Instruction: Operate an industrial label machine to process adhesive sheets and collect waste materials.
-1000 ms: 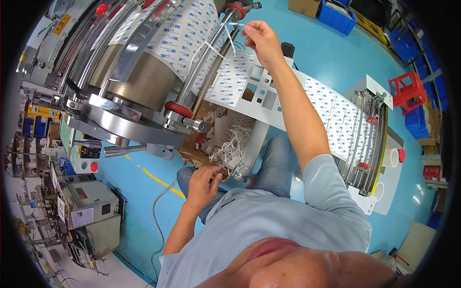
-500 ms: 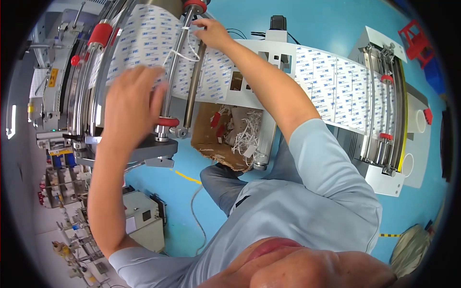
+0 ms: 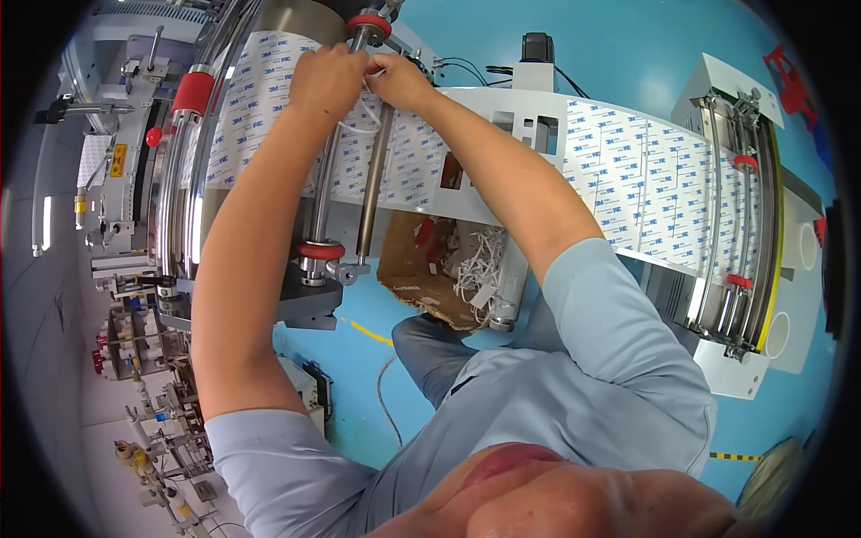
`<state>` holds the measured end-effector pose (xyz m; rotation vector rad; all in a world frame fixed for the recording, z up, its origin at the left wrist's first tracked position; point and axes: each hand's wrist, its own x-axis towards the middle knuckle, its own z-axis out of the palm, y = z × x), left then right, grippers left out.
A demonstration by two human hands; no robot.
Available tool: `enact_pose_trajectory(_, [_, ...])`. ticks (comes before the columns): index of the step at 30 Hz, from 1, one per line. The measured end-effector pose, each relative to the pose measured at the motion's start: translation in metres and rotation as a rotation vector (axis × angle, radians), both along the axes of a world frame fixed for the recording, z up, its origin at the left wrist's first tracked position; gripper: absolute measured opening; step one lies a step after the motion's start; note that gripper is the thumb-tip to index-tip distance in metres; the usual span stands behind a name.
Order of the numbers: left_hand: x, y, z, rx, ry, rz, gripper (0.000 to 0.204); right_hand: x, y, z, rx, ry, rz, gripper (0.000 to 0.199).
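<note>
My left hand (image 3: 327,82) and my right hand (image 3: 399,84) meet over the upper end of a shiny metal roller bar (image 3: 326,175), just below its red collar (image 3: 369,25). A thin white strip (image 3: 361,125) hangs in a loop beside the bar, its upper part running between my hands. My right fingertips are closed on the strip. The left fingers are curled against the bar, their tips hidden behind the hand. Beneath lies a white web printed with blue marks (image 3: 260,108). A darker rod (image 3: 375,184) stands to the right of the bar.
A cardboard box (image 3: 404,255) with tangled white strips (image 3: 484,273) stands below the machine. At the right, the printed sheet (image 3: 619,170) runs toward another roller unit (image 3: 717,215). A second red collar (image 3: 321,250) sits low on the bar. Machinery fills the left side.
My left hand has moved up and right from the lower part of the bar to meet my right hand at the strip. The view has shifted slightly.
</note>
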<state>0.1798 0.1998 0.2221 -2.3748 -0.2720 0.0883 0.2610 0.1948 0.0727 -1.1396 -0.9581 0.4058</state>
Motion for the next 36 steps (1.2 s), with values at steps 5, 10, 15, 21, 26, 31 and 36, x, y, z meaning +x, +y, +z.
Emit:
enact_pose_trajectory(5, [-0.003,0.013,0.012,0.191,-0.011,-0.082,0.012,0.000,0.000,-0.002,-0.038,0.023,0.015,0.015])
enact_pose_trajectory(10, [-0.008,0.012,0.015,0.172,0.044,-0.028,0.012,-0.001,0.002,-0.004,-0.033,-0.034,-0.059,0.014])
enact_pose_trajectory(15, [-0.012,0.005,0.018,0.153,0.207,-0.008,0.012,0.000,0.005,-0.005,-0.048,-0.166,-0.107,0.014])
enact_pose_trajectory(21, [-0.021,-0.001,0.028,0.128,0.264,-0.027,0.014,0.001,0.014,-0.002,-0.139,-0.213,-0.143,0.011])
enact_pose_trajectory(26, [-0.027,-0.001,0.030,0.110,0.233,-0.066,0.016,0.003,0.013,-0.005,-0.317,-0.121,-0.152,0.009])
enact_pose_trajectory(31, [-0.032,0.004,0.027,0.147,0.229,-0.111,0.017,-0.002,0.005,-0.017,-0.087,-0.195,-0.218,0.006])
enact_pose_trajectory(36, [-0.036,-0.004,0.028,0.232,0.221,-0.212,0.018,0.005,-0.002,-0.030,0.094,-0.618,-0.217,0.013])
